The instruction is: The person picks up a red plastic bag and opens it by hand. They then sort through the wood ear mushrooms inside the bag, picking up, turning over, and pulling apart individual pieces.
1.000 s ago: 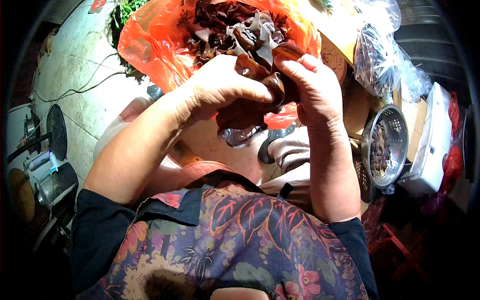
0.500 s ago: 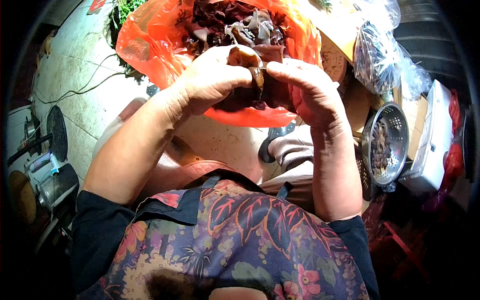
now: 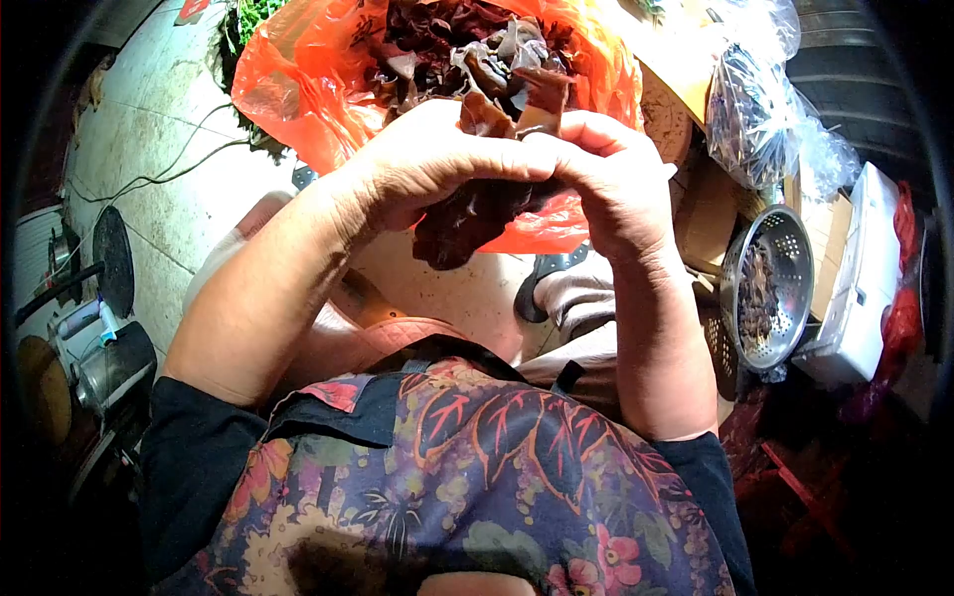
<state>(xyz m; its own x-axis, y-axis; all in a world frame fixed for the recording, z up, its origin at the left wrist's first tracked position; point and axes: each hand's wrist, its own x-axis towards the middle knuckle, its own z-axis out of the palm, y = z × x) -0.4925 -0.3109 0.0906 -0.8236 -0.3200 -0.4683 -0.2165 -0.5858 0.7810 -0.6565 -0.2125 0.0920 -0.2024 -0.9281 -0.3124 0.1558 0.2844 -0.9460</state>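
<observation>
Dark brown wrinkled wood-ear fungus piece (image 3: 467, 223) is pinched between left hand (image 3: 422, 164) and right hand (image 3: 606, 179), held just near of the orange plastic bag (image 3: 298, 89). Risk judged: slippery flesh could be torn or dropped onto the floor.

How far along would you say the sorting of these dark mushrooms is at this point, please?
Done: the metal colander at the right holds a modest layer of dark bits. In hand: the left hand and right hand together grip one dark mushroom piece, which hangs below them. Left: the orange bag behind is heaped with mushrooms, so most seems to remain.
</observation>
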